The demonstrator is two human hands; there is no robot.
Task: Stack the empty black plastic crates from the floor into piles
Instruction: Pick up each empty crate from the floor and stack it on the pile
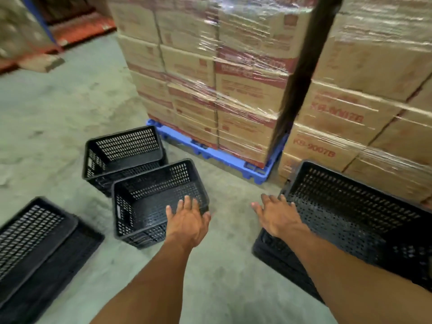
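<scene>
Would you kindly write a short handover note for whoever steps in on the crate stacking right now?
Left hand: open, fingers spread, at the near right rim of the middle crate; no grip yet.
Right hand: open, at the left edge of the right pile; holding nothing.
Crates: the middle crate sits alone on the floor, touching the far crate, which seems to rest on another. A left pile has at least two nested. All look empty.
Done: some crates are piled left and right.
Left: the middle crate, probably next, and the far ones.
</scene>
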